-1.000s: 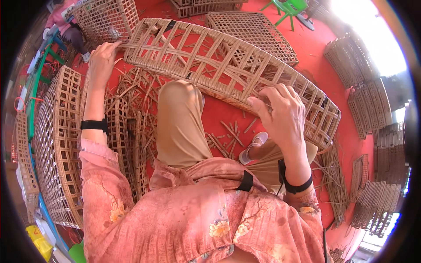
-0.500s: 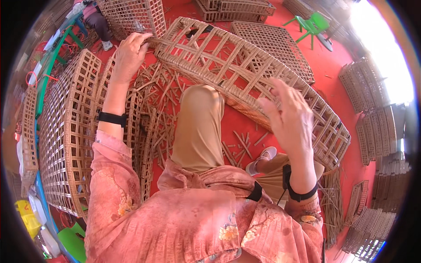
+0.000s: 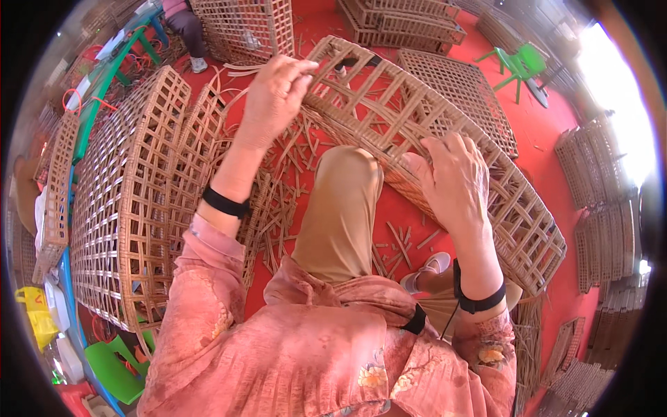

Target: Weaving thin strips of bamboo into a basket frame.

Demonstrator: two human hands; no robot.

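Observation:
A long, shallow wicker basket (image 3: 389, 115) lies slantwise across my knees, its open lattice facing up. My left hand (image 3: 274, 97) is closed at the basket's far left end, thumb and fingers pinched on a thin wicker strip. Pale loose strip ends (image 3: 240, 70) stick out to the left behind that hand. Over the middle of the basket, my right hand (image 3: 455, 181) curls its fingers onto the lattice, with the thumb by the near rim. What lies under the right palm is hidden.
Large woven panels (image 3: 132, 201) stand at my left, beside a green-edged table (image 3: 104, 90). Cut strips (image 3: 278, 222) litter the red floor. Another lattice piece (image 3: 462, 87) lies beyond the basket. A green chair (image 3: 521, 66) stands far right, near stacked wicker panels (image 3: 604, 229).
My left hand has moved right, close against the basket's end. My right hand has come down from above onto the lattice. The whole view has shifted somewhat.

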